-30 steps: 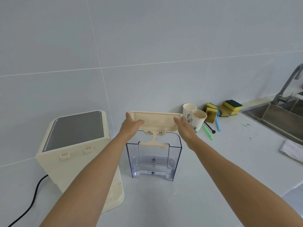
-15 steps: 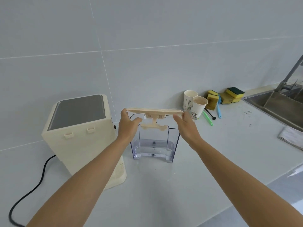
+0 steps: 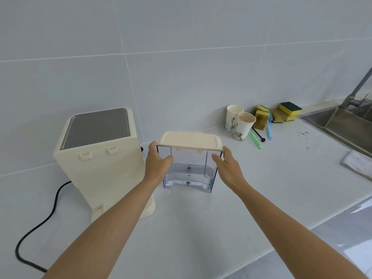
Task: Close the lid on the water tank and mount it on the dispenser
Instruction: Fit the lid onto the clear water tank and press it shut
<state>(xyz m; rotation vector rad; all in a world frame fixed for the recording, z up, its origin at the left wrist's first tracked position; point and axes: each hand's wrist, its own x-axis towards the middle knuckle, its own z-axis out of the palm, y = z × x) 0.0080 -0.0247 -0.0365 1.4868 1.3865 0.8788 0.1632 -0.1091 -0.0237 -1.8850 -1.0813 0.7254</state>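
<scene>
A clear plastic water tank (image 3: pixel 189 172) stands on the white counter with a little water in its bottom. Its cream lid (image 3: pixel 189 140) lies flat on top of it. My left hand (image 3: pixel 159 164) holds the tank's left side just under the lid, thumb across the front. My right hand (image 3: pixel 227 163) rests against the tank's right side, fingers at the lid's corner. The cream dispenser (image 3: pixel 100 158) with a grey top stands to the left of the tank, its back with two clips facing me.
A black power cord (image 3: pixel 40 220) runs from the dispenser over the counter at the left. Two paper cups (image 3: pixel 239 123), sponges (image 3: pixel 281 113) and small brushes (image 3: pixel 268 127) stand behind at the right. A steel sink (image 3: pixel 342 125) and a folded cloth (image 3: pixel 358 164) are at the far right.
The lid came down from an upright, raised position onto the tank's top. Both hands slid from the lid's ends down to the tank's sides.
</scene>
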